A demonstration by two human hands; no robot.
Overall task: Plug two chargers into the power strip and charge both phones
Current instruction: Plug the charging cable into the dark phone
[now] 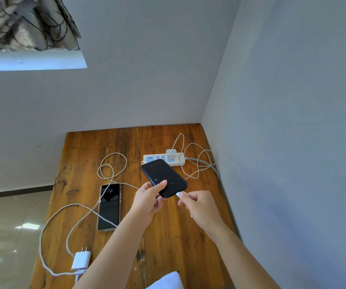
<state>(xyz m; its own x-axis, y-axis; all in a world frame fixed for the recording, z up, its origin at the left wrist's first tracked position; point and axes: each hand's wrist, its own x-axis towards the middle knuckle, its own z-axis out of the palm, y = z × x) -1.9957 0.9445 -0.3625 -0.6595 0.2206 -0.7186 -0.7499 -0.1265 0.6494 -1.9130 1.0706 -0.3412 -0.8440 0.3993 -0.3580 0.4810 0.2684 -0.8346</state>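
Observation:
My left hand holds a black phone above the wooden table, screen up. My right hand pinches a white cable plug right at the phone's near end. That cable loops back to a white charger plugged into the white power strip near the far right corner. A second phone lies flat on the table to the left, with a white cable draped across it. That cable's charger lies unplugged near the front left edge.
Grey walls close the table's far side and right side. The strip's grey lead runs along the right wall. A tiled floor lies to the left. Something white shows at the bottom edge.

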